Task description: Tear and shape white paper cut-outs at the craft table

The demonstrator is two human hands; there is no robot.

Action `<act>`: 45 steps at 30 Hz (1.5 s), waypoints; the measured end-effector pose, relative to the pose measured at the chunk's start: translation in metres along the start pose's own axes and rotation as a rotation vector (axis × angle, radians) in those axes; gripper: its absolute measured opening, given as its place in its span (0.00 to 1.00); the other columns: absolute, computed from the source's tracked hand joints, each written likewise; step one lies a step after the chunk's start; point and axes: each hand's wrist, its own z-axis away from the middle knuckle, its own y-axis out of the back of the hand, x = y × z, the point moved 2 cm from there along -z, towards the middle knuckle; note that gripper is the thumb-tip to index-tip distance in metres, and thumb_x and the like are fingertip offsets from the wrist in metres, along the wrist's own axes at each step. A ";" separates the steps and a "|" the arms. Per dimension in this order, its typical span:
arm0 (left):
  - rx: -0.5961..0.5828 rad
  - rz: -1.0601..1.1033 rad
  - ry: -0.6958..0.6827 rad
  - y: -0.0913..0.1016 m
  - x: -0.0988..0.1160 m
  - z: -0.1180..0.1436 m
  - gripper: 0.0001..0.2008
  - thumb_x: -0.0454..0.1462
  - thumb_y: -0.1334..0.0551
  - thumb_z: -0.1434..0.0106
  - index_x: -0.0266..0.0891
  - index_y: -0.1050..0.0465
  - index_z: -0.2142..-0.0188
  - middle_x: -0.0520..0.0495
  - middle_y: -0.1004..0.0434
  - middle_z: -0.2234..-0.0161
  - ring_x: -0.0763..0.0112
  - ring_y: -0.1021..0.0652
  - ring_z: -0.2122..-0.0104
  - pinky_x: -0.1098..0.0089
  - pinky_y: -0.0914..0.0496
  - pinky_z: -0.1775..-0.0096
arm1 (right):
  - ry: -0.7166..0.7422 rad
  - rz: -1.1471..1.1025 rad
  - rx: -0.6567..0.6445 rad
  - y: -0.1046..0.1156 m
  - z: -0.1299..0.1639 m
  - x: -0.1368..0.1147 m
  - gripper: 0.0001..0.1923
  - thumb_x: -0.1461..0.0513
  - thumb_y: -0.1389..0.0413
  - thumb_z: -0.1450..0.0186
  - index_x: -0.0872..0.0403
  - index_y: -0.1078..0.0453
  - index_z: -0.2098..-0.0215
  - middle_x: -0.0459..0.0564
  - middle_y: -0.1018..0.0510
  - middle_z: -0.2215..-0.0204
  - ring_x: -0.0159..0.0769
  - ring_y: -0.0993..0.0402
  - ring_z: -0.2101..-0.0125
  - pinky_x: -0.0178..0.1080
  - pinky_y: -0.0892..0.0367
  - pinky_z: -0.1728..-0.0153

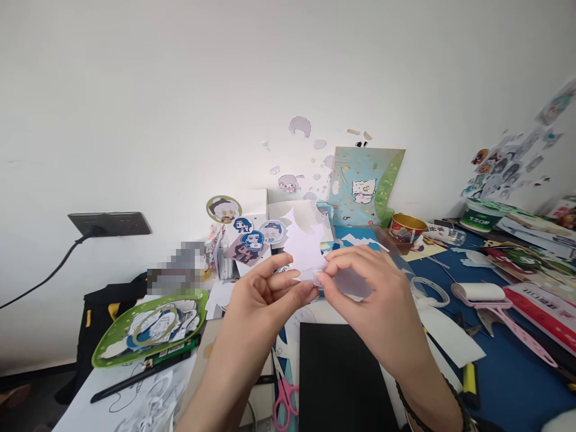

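A white paper cutout with pointed upper edges is held up over the desk between both hands. My left hand is closed on its lower left edge, thumb towards the bottom. Thumb and forefinger of my right hand pinch the lower right part of the same cutout. Its bottom edge seems to have a small translucent strip, possibly tape, near the right thumb; I cannot make it out surely. Below the hands lies a black sheet, and left of it are pink-handled scissors.
A green tray of paper cutouts stands left, with a black pen before it. To the right are a tape roll, a pink lint roller and a gold-rimmed tin. A decorated board leans on the wall.
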 end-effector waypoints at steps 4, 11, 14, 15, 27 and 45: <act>-0.011 0.002 0.025 0.001 -0.001 0.000 0.23 0.32 0.26 0.56 0.37 0.30 0.60 0.52 0.19 0.77 0.69 0.18 0.73 0.74 0.24 0.66 | -0.003 -0.006 -0.004 0.001 0.000 -0.001 0.07 0.68 0.42 0.42 0.52 0.35 0.74 0.43 0.23 0.72 0.34 0.28 0.65 0.40 0.39 0.59; 0.036 0.010 0.048 0.000 -0.001 0.000 0.24 0.31 0.26 0.57 0.36 0.28 0.60 0.53 0.19 0.78 0.69 0.18 0.73 0.74 0.24 0.65 | -0.018 -0.020 -0.021 0.003 0.001 -0.001 0.07 0.68 0.42 0.42 0.52 0.35 0.74 0.42 0.24 0.72 0.34 0.28 0.64 0.39 0.39 0.59; 0.035 0.028 0.054 -0.001 -0.002 0.000 0.23 0.31 0.26 0.56 0.35 0.28 0.60 0.52 0.19 0.78 0.70 0.18 0.73 0.76 0.24 0.66 | -0.038 -0.033 -0.039 0.004 0.002 0.000 0.07 0.68 0.42 0.41 0.52 0.35 0.74 0.42 0.24 0.71 0.33 0.28 0.64 0.38 0.39 0.59; 0.028 0.040 0.056 -0.001 -0.002 0.000 0.22 0.31 0.27 0.56 0.35 0.28 0.60 0.52 0.19 0.78 0.70 0.18 0.73 0.76 0.24 0.66 | -0.046 -0.038 -0.043 0.004 0.002 0.000 0.07 0.68 0.42 0.41 0.52 0.35 0.74 0.42 0.24 0.71 0.33 0.28 0.64 0.38 0.40 0.59; -0.022 0.147 0.073 -0.003 -0.007 -0.004 0.15 0.32 0.27 0.54 0.36 0.26 0.66 0.50 0.19 0.77 0.74 0.19 0.75 0.77 0.23 0.66 | -0.092 -0.058 -0.072 0.006 0.002 0.001 0.08 0.68 0.42 0.41 0.52 0.35 0.75 0.41 0.24 0.71 0.33 0.28 0.64 0.37 0.39 0.60; -0.073 0.110 0.014 -0.003 -0.009 -0.006 0.09 0.39 0.30 0.49 0.34 0.25 0.76 0.52 0.25 0.81 0.78 0.23 0.76 0.76 0.23 0.65 | -0.071 -0.046 -0.079 0.005 0.002 0.001 0.07 0.67 0.43 0.41 0.52 0.35 0.75 0.42 0.23 0.70 0.33 0.27 0.63 0.37 0.38 0.60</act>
